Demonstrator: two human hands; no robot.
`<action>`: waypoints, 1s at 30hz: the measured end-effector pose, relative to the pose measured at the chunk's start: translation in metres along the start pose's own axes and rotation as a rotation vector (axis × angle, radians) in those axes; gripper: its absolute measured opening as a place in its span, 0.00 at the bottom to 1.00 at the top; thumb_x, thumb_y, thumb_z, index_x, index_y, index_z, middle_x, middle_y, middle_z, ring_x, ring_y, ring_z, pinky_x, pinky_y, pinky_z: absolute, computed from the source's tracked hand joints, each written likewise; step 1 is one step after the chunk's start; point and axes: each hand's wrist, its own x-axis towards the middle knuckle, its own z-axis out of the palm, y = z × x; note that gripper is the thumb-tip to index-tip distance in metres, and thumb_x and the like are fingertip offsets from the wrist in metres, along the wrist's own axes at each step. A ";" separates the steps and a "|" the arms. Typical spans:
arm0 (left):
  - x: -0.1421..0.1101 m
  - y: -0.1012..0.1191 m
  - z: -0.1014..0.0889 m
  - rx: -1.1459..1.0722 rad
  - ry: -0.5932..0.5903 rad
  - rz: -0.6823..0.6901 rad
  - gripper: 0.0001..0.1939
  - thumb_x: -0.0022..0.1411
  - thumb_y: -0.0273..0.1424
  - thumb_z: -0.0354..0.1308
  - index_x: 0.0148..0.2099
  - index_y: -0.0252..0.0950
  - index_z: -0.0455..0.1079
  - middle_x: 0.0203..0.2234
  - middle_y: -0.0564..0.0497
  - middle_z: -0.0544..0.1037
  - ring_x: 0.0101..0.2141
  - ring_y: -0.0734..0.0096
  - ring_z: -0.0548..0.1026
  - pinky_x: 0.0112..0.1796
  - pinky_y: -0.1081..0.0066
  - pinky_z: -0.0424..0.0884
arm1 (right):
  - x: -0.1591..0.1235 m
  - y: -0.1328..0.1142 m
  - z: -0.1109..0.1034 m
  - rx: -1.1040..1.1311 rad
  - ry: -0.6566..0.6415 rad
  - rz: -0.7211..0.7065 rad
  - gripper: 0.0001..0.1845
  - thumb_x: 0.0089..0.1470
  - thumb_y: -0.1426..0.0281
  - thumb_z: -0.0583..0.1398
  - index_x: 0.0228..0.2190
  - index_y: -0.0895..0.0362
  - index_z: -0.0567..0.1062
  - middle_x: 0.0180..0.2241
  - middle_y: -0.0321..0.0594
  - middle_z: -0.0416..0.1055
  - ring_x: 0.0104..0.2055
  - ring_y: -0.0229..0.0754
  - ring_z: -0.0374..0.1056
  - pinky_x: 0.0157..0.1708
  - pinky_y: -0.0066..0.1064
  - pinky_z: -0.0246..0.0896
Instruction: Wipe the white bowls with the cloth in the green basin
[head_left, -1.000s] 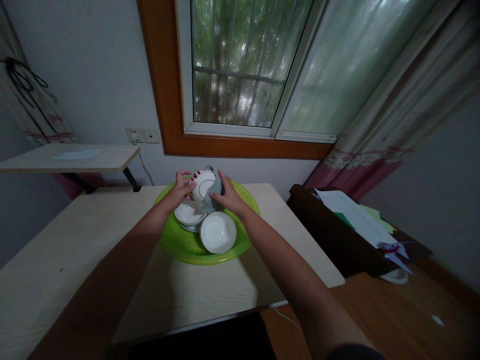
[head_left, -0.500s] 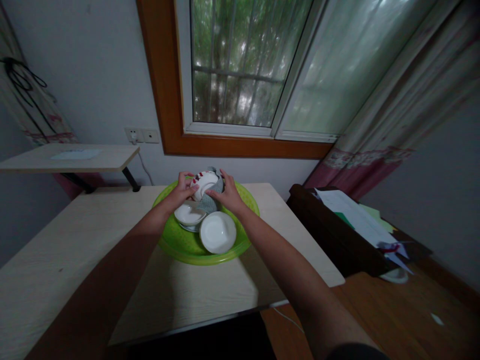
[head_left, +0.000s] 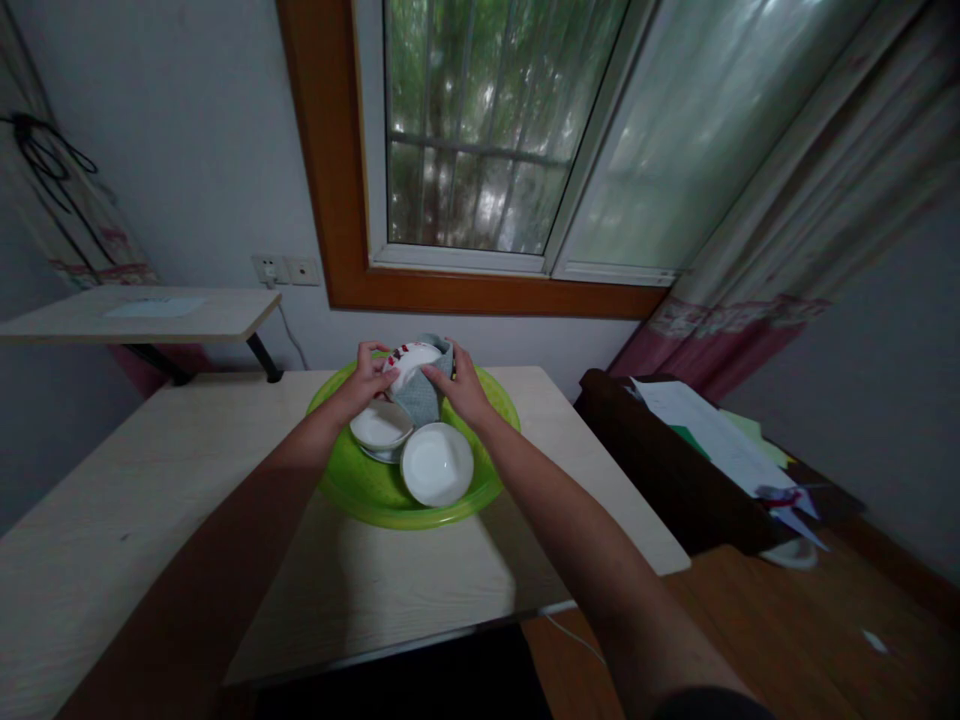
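The left arm [head_left: 247,520] and right arm [head_left: 555,510] reach forward and slant inward, so the left hand [head_left: 366,378] and right hand [head_left: 465,388] face each other, slightly apart, each curled in a grip, thumbs [head_left: 436,377] pointing inward.

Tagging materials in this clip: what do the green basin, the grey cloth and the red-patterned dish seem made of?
Green basin: probably plastic, mildly glossy; bright, solid colour.
Grey cloth: fabric, matte; textured, bending softly, weave unclear.
Red-patterned dish: glazed ceramic likely, melamine possible; smooth white surface.
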 end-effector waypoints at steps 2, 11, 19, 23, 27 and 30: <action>0.000 0.000 -0.001 -0.020 0.008 -0.009 0.34 0.55 0.41 0.65 0.56 0.44 0.49 0.40 0.53 0.77 0.25 0.76 0.73 0.23 0.76 0.65 | 0.001 0.003 0.000 0.023 -0.002 -0.008 0.41 0.56 0.47 0.61 0.63 0.55 0.61 0.61 0.51 0.63 0.64 0.52 0.58 0.65 0.47 0.51; -0.001 0.002 -0.002 -0.063 0.049 -0.046 0.34 0.55 0.42 0.66 0.56 0.45 0.49 0.43 0.52 0.76 0.28 0.74 0.76 0.26 0.74 0.70 | 0.001 0.004 -0.002 0.135 -0.044 0.080 0.44 0.54 0.49 0.62 0.64 0.55 0.58 0.60 0.52 0.63 0.62 0.52 0.61 0.62 0.48 0.56; -0.001 0.007 0.001 -0.055 0.059 -0.053 0.37 0.54 0.43 0.67 0.58 0.43 0.49 0.41 0.52 0.77 0.26 0.75 0.75 0.24 0.75 0.68 | -0.001 0.002 0.001 0.174 -0.010 0.136 0.48 0.49 0.51 0.66 0.63 0.53 0.53 0.58 0.52 0.63 0.52 0.49 0.68 0.54 0.45 0.64; -0.002 0.009 0.003 -0.058 0.057 -0.057 0.37 0.53 0.42 0.67 0.57 0.43 0.49 0.39 0.54 0.76 0.25 0.75 0.74 0.23 0.75 0.67 | -0.001 0.000 0.001 0.156 0.048 0.140 0.39 0.48 0.49 0.67 0.52 0.53 0.59 0.55 0.48 0.64 0.47 0.46 0.69 0.48 0.41 0.67; -0.001 0.008 0.003 -0.063 0.070 -0.055 0.36 0.52 0.43 0.67 0.55 0.44 0.50 0.40 0.53 0.76 0.26 0.75 0.74 0.24 0.75 0.69 | 0.000 0.003 0.002 0.103 0.081 0.086 0.29 0.49 0.50 0.66 0.43 0.52 0.61 0.50 0.45 0.66 0.50 0.47 0.66 0.51 0.42 0.65; 0.001 0.006 0.001 -0.064 0.086 -0.058 0.35 0.52 0.43 0.67 0.53 0.44 0.50 0.41 0.54 0.76 0.27 0.75 0.75 0.26 0.73 0.71 | 0.001 0.007 0.002 0.083 0.064 -0.005 0.21 0.53 0.52 0.63 0.37 0.52 0.62 0.48 0.43 0.66 0.53 0.46 0.63 0.53 0.42 0.63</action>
